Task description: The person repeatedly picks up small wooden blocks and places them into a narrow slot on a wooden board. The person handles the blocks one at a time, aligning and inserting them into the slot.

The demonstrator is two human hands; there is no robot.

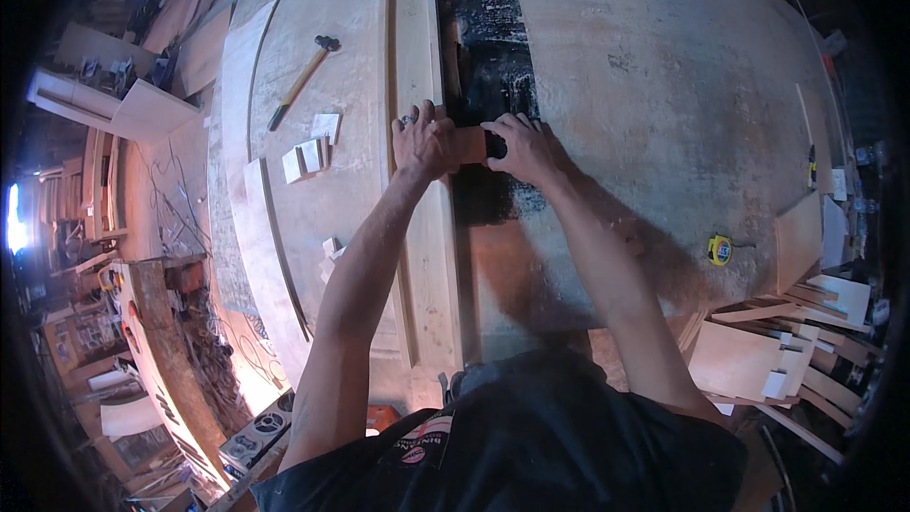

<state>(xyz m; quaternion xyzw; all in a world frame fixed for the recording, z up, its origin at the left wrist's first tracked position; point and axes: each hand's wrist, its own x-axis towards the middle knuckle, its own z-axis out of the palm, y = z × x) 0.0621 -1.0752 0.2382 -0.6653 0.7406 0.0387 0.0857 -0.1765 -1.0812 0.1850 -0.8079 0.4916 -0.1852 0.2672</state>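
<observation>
A long pale wooden beam (428, 284) with a raised strip along its left side runs away from me across the worktable. Against its right side sits a small reddish-brown wooden block (469, 145), between my two hands. My left hand (424, 142) lies over the beam, its fingers bent and its palm side against the block's left end. From the right, my right hand (522, 147) grips the block's other end with thumb and curled fingers. Beneath them a black patch (493, 47) stains the table. The undersides of both hands are hidden.
On the table's left lie a hammer (301, 85), several small pale blocks (305, 160) and long thin boards (273, 246). A yellow tape measure (720, 248) rests at the right. Wood offcuts (758, 360) are stacked at the lower right. Boards and clutter crowd the left side.
</observation>
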